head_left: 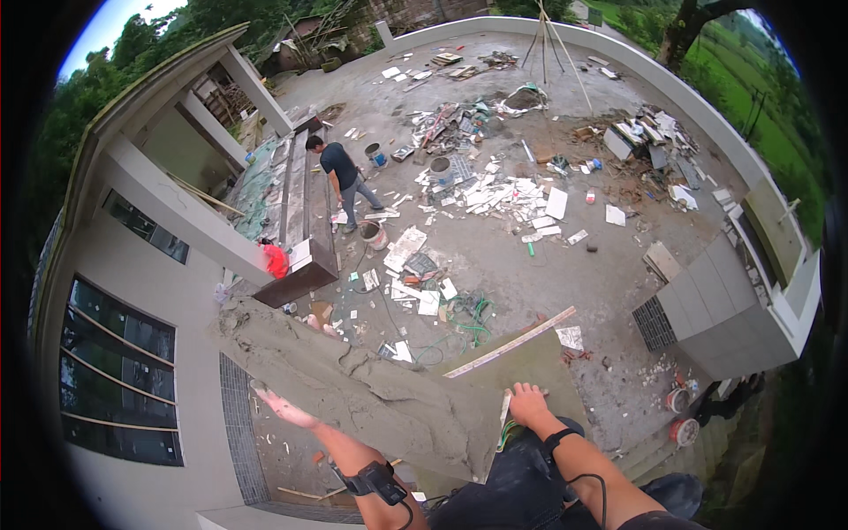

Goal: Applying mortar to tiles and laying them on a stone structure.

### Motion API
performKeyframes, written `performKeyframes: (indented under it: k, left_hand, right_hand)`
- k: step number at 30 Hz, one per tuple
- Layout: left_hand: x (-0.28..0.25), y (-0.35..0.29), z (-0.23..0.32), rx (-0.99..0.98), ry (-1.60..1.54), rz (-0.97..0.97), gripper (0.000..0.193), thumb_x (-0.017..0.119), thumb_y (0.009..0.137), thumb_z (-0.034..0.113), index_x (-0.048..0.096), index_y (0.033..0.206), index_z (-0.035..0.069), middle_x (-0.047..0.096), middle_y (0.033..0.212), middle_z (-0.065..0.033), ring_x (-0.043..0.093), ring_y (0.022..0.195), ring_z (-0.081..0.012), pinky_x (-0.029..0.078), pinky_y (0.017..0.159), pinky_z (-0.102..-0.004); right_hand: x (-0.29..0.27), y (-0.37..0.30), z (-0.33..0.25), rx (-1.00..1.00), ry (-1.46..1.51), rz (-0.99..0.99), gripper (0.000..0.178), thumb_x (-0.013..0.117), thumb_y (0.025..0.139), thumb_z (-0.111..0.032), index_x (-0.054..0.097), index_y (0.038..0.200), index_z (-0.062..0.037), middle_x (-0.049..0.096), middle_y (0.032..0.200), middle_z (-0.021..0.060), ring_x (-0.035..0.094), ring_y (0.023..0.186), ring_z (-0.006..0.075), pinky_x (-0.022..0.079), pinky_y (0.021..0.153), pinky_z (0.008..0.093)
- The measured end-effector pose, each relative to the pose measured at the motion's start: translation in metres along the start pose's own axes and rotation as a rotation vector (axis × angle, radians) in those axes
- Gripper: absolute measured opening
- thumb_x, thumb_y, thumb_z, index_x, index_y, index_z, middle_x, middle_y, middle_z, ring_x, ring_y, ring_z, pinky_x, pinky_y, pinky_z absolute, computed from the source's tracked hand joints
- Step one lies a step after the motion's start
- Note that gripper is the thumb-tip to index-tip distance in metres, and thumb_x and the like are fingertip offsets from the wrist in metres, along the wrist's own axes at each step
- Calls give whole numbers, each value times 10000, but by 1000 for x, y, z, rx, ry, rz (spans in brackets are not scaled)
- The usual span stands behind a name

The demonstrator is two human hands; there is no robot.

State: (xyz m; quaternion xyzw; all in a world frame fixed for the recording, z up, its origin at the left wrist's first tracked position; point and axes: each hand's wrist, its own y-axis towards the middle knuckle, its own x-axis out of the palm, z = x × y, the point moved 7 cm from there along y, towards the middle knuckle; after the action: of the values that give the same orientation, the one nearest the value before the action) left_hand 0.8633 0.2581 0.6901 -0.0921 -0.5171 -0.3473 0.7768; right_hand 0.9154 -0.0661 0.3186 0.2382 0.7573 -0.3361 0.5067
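A long, narrow slab (371,389), probably a tile, tilts across in front of me, its upper face coated with thick grey wet mortar. My left hand (287,409) supports it from underneath at the near long edge, the visible fingers stretched out and the palm partly hidden. Past the far edge, pinkish fingertips (322,326) show; whose they are I cannot tell. My right hand (530,406) grips the slab's right end, fingers curled over the edge. Green strands (506,433) show beside that end, close to my dark trousers.
Below, a person (340,181) stands bent by a low wall near buckets (374,235). Broken white tiles (508,196) and rubble litter the concrete. A long strip (511,342) lies by a flat board (561,389). A house wall (199,371) rises left, a tiled pillar (720,309) right.
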Motion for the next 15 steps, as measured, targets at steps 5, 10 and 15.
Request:
performKeyframes:
  k: [5,10,15]
  left_hand:
    - [-13,-12,9,21,-48,44,822,289,1021,652,274,1660,136,330,1655,-212,339,1479,-488,291,1204,-632]
    - [-26,-7,-5,-34,-54,109,817,283,1029,654,273,1660,137,340,1647,-205,361,1460,-486,315,1198,-623]
    - [-19,7,-43,-217,-177,90,851,317,1010,720,299,1654,165,372,1647,-148,306,1494,-485,248,1221,-655]
  right_hand:
    - [55,30,-6,-163,-65,-98,219,563,957,-215,645,1146,-141,613,1127,125,607,1137,334,487,947,492]
    - [-7,12,-8,-247,-33,-97,189,619,928,-243,633,1061,-110,639,1062,134,658,1050,343,550,824,491]
    - [-193,-58,40,-73,109,-19,348,751,846,-368,651,955,-53,678,891,169,700,842,363,555,722,492]
